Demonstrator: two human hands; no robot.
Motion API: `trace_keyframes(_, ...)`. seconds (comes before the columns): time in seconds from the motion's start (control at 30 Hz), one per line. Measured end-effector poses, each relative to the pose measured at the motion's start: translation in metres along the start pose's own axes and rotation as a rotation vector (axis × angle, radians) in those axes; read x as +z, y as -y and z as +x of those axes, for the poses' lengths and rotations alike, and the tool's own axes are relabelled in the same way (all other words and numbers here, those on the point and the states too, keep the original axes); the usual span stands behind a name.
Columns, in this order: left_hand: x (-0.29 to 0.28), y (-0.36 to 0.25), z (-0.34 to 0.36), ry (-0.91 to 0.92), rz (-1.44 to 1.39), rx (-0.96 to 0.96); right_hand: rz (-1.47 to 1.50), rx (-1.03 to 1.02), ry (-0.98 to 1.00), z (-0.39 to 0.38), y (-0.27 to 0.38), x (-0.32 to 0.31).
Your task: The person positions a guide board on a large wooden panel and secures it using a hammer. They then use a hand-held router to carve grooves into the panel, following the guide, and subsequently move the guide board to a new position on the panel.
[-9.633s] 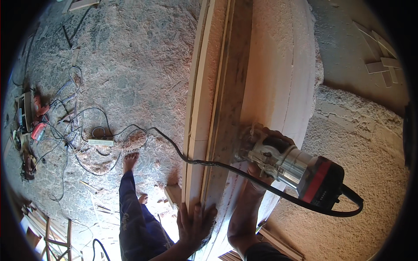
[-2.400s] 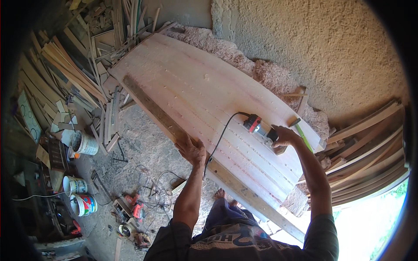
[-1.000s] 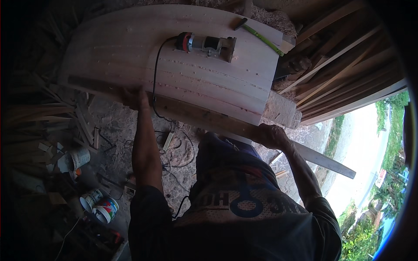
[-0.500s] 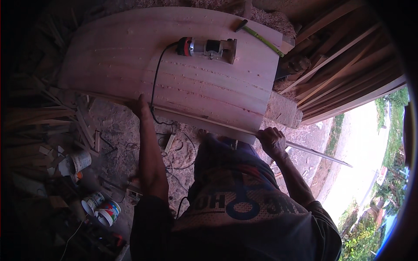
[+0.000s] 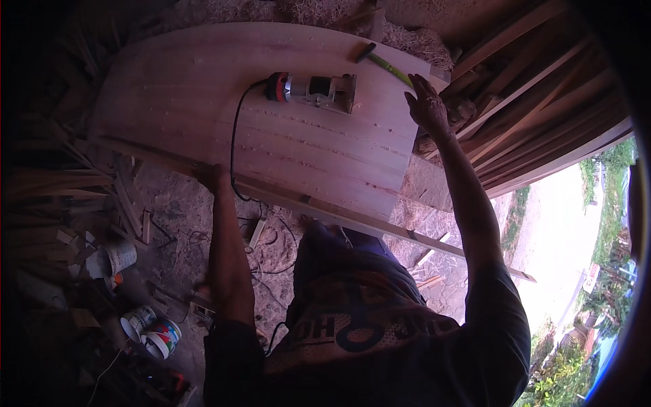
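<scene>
A broad pale wooden panel (image 5: 183,102) lies in front of me, its far edge curved. Along its near edge runs a long narrow wooden strip (image 5: 352,221) that sticks out past the panel to the right. My left hand (image 5: 215,178) is closed on this strip, left of the middle; its fingers are partly hidden. My right hand (image 5: 428,105) is stretched over the panel's right end, fingers extended, with the tips at the handle end of a hammer (image 5: 390,66). The hammer has a dark head and green handle. A red, black and silver trim router (image 5: 313,90) rests on its side on the panel.
The router's black cord (image 5: 235,142) crosses the panel and drops to the littered floor. Stacked boards (image 5: 536,115) stand at the right. At lower left are a white bucket (image 5: 121,258), paint tubs (image 5: 161,337) and wood offcuts (image 5: 146,227). Shavings (image 5: 413,42) lie beyond the panel.
My right hand has let go of the strip and moved up and away to the hammer's handle. In the picture, the strip's right part sits lower. My left hand stays on the strip.
</scene>
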State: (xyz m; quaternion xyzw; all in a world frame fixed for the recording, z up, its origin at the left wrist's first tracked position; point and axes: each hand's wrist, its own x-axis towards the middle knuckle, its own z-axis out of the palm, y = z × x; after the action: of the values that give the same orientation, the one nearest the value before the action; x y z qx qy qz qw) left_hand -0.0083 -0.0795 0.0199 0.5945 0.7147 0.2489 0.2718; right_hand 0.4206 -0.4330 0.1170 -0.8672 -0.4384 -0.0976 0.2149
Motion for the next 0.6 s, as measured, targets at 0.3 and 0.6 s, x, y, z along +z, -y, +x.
trace_keyframes(0.3,-0.014,0.042,0.048,-0.088,0.054,0.126,-0.207,0.169,0.480,0.073,-0.013,0.061)
trace_keyframes(0.6,-0.018,-0.002,0.007,0.022,0.069,-0.022,0.340,0.159,0.209,-0.010,-0.028,0.020)
